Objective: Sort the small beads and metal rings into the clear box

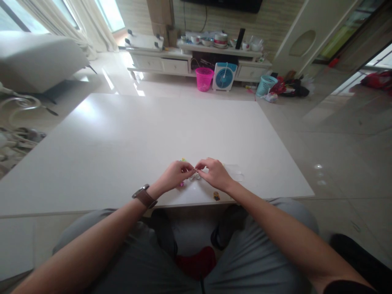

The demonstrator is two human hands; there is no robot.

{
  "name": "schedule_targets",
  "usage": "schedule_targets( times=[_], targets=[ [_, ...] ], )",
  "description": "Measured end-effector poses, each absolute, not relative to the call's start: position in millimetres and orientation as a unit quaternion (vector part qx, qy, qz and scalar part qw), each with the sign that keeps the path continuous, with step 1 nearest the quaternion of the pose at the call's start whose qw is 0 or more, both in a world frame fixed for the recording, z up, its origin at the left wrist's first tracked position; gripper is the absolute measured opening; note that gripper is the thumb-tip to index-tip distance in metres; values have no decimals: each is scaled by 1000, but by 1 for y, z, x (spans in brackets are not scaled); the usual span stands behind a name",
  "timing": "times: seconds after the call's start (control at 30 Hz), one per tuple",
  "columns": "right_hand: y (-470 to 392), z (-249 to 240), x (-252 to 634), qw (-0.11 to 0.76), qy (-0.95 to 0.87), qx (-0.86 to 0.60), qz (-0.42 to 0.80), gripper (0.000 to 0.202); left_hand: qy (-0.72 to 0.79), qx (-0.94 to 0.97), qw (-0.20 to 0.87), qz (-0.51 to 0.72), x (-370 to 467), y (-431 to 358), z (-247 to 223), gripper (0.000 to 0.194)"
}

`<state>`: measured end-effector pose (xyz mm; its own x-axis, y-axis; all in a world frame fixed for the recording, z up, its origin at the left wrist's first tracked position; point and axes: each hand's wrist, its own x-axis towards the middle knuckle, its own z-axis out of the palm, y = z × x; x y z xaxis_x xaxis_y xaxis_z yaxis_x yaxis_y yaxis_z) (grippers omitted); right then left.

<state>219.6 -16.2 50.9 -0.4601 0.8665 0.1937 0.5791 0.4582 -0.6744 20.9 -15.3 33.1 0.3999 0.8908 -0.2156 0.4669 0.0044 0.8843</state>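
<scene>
My left hand point(177, 175) and my right hand point(214, 172) meet over the near part of the white table point(171, 126). Their fingertips pinch together at a tiny piece point(195, 169), too small to name. Just below the fingertips lie several small silvery rings or loops point(194, 177). A small pink piece point(181, 184) rests beside my left hand, and a yellow-green bit point(183, 159) peeks out behind it. Nearer the table edge is a small yellow and dark cartoon figure charm point(217, 196). Right of my right hand sits a clear plastic bag or case point(235, 172), partly hidden.
The table's front edge runs just above my knees. Beyond the table, a pink basket point(204, 79), a blue and white fan point(224, 76) and a light blue basket point(266, 85) stand on the floor before a white TV cabinet point(174, 65). Curled metal furniture point(23, 104) is at the left.
</scene>
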Motion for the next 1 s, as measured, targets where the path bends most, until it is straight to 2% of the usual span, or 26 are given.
schedule_targets(
  times=[0.2, 0.4, 0.57, 0.87, 1.0],
  targets=[
    [-10, 48, 222, 246, -801, -476, 266, 7, 506, 677, 493, 206, 20, -15, 34, 40],
    [-4, 37, 228, 147, -826, -490, 239, 9, 525, 716, 391, 243, 15, -9, 32, 33],
    [-5, 29, 223, 95, -842, -494, 194, 11, 519, 722, 391, 238, 15, -9, 37, 28],
    [11, 55, 242, 134, -841, -510, 118, 16, 489, 774, 344, 206, 20, -12, 42, 19],
    [20, 67, 269, 112, -818, -555, 103, 14, 461, 811, 313, 176, 19, -14, 41, 17]
  ],
)
